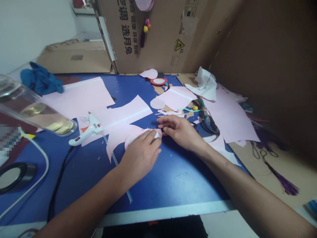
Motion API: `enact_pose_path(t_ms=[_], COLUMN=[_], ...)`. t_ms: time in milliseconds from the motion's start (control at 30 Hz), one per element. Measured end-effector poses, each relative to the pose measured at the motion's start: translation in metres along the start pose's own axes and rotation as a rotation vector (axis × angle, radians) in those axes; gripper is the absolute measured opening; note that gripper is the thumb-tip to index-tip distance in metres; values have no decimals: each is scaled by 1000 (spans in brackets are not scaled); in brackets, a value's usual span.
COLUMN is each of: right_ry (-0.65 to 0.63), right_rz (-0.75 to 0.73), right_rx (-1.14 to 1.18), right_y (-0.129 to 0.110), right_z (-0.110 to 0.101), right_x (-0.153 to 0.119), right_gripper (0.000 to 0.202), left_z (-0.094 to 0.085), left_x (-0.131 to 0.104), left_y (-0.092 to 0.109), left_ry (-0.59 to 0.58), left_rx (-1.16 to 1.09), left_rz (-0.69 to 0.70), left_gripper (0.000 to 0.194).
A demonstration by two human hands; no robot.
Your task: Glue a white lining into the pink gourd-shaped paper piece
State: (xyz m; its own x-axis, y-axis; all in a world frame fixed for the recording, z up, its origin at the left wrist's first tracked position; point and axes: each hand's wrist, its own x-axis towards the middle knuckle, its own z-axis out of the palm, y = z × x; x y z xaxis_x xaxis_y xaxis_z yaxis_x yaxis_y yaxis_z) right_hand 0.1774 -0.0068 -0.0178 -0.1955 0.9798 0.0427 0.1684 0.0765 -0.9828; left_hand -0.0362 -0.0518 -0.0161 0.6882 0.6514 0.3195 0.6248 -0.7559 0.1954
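Note:
My left hand (143, 150) lies over a round pink and white piece (132, 136), its fingers closed down on the piece's right part. My right hand (182, 132) is at the right edge of that piece, with thumb and fingers pinched around something small and dark that I cannot make out. Both hands are just above the blue table (183, 178). Left of them lies a white glue gun (89, 129) with a clear glue stick (115, 160) sticking out behind it. Cut pink paper (123, 114) spreads beyond my left hand.
A clear cup (37, 110) with yellowish contents stands at the left, near black tape (12, 177). Black-handled scissors (209, 122) lie among paper scraps at right. Cardboard (158, 39) rises behind. A purple tassel (282, 180) lies far right.

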Motion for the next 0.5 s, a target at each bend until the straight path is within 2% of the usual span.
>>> enact_pose_path(t_ms=[367, 500], right_ry=[29, 30], right_rz=[-102, -50], right_rx=[-166, -112], right_y=[1, -2], right_z=[1, 1], right_x=[-3, -4], right_gripper=[41, 39], left_z=[1, 0], left_x=[0, 0], left_y=[0, 0], left_ry=[5, -1], left_rx=[10, 7], left_rz=[10, 5], left_gripper=[30, 30])
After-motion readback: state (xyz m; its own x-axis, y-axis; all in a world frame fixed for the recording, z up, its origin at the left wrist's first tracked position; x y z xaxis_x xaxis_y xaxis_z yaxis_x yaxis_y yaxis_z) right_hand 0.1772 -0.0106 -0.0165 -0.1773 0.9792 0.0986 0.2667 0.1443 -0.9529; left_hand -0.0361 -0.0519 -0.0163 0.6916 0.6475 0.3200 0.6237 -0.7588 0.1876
